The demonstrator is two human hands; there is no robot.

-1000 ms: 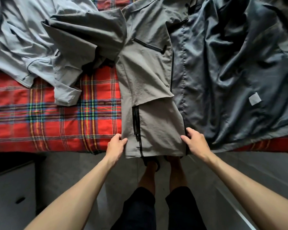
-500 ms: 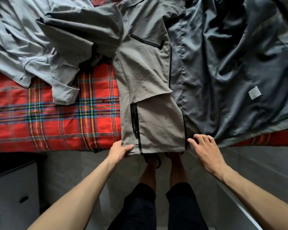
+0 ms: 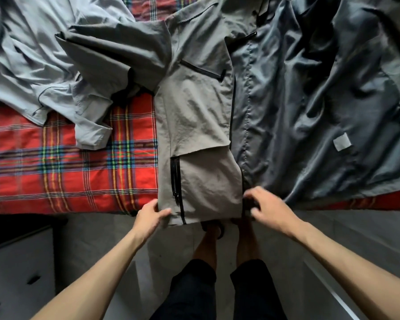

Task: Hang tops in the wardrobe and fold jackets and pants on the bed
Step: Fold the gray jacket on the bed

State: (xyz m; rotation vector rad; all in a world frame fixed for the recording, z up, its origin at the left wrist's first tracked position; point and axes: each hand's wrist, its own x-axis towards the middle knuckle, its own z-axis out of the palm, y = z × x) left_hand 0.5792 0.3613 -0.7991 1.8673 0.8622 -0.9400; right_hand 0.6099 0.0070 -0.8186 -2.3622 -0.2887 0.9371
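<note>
We find left hand (image 3: 151, 215) pinching jacket (image 3: 194, 116) hem at bed (image 3: 56, 181) edge, likely squaring the fold; right hand (image 3: 271, 210) blurred, grip unclear.

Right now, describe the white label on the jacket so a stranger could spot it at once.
Start at the bed with the red plaid cover, where a grey jacket lies open. Its dark shiny lining spreads over the right half. The label is the small pale square on that lining, low and to the right, the only light patch on the dark cloth.
</note>
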